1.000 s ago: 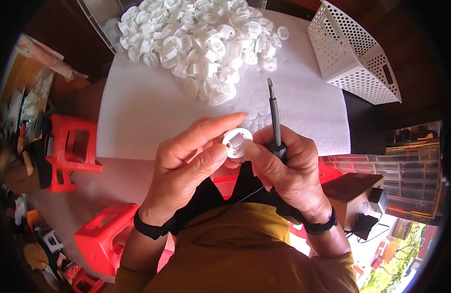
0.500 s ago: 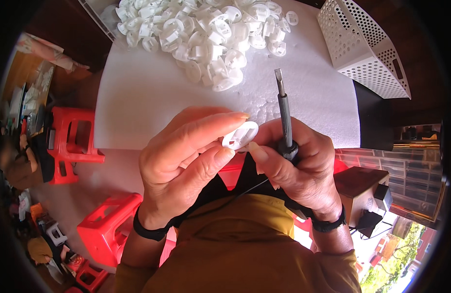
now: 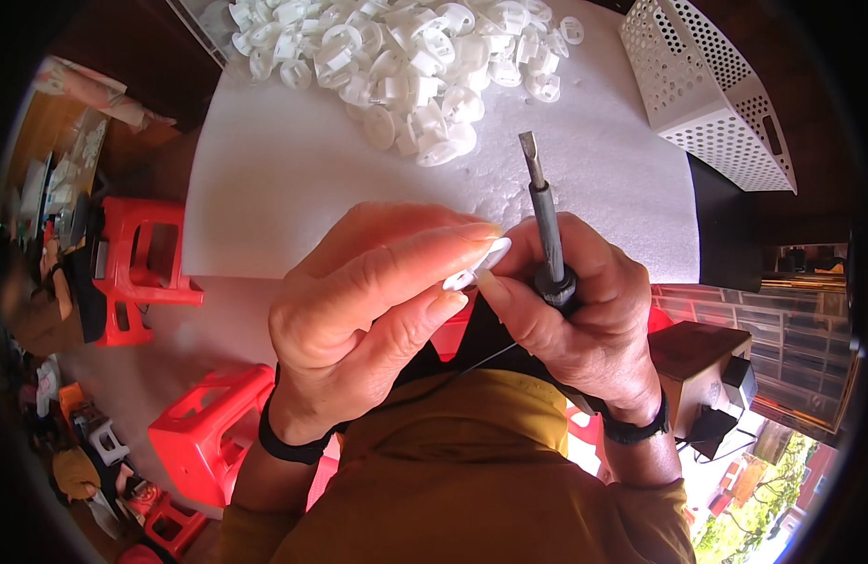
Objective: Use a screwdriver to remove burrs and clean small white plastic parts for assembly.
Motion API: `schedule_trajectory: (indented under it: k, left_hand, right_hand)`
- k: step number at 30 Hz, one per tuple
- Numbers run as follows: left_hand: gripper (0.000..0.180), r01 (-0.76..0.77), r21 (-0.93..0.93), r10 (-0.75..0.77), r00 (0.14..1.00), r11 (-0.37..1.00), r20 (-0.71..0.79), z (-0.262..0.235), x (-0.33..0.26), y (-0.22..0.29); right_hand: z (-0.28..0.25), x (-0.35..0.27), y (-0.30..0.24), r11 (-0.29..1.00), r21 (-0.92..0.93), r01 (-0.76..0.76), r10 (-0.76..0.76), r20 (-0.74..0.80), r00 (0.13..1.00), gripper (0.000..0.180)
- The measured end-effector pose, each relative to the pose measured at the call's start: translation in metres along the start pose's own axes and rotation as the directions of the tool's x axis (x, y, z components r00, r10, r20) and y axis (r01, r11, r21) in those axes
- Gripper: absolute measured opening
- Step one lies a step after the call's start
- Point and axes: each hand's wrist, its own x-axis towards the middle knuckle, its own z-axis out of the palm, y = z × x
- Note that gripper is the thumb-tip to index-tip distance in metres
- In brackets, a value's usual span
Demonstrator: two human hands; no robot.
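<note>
Left hand grip closed: thumb and forefinger pinched on small white plastic part, just right of frame centre. Right hand grip also closed: fingers wrapped round handle of screwdriver, thumb tip touching the part's lower edge. Blade pointed up toward top of frame, tip free, not engaged with anything.

Changed over last second: part had shown as an open ring facing the camera, held between both hands; then tilted, then seen nearly edge-on and mostly hidden behind left fingers. Hands came closer to camera and filled mid-frame. Screwdriver stayed upright in the same right-hand hold throughout, blade never met the part.

Read as: part turned and re-seated in the fingers, tool parked but ready. Likely still orienting, no prying or fitting begun. Which face of the part pointed at the blade: could not tell.

Outward: white foam-like sheet over the surface, upper middle. Heap of like white parts at top centre, untouched, well apart from hands. White perforated basket at upper right, tipped. Red plastic stools at left and lower left, on floor.
</note>
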Motion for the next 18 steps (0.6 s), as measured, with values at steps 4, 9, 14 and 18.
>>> schedule_trajectory:
  k: [4, 9, 14, 18]
  left_hand:
    - [0.031, 0.074, 0.021, -0.074, 0.997, 0.997, -0.003, -0.0005, -0.0007, 0.0074]
    - [0.031, 0.008, 0.049, -0.008, 1.000, 0.999, 0.003, -0.0008, -0.0004, 0.0011]
    - [0.031, 0.032, 0.050, -0.031, 1.000, 0.998, -0.004, -0.0009, -0.0015, 0.0028]
    - [0.031, 0.064, 0.023, -0.063, 0.998, 0.998, -0.011, 0.0002, -0.0035, 0.0054]
  right_hand:
    - [0.0016, -0.0002, 0.0006, 0.999, 0.037, 0.025, -0.024, -0.036, 0.999, 0.018]
    - [0.0029, 0.0012, 0.0042, 0.998, 0.061, 0.027, -0.025, -0.035, 0.999, 0.019]
    - [0.0031, 0.0018, 0.0042, 0.998, 0.053, 0.043, -0.041, -0.041, 0.998, 0.018]
    - [0.0033, 0.0019, 0.0066, 0.997, -0.008, 0.072, -0.072, -0.048, 0.996, 0.018]
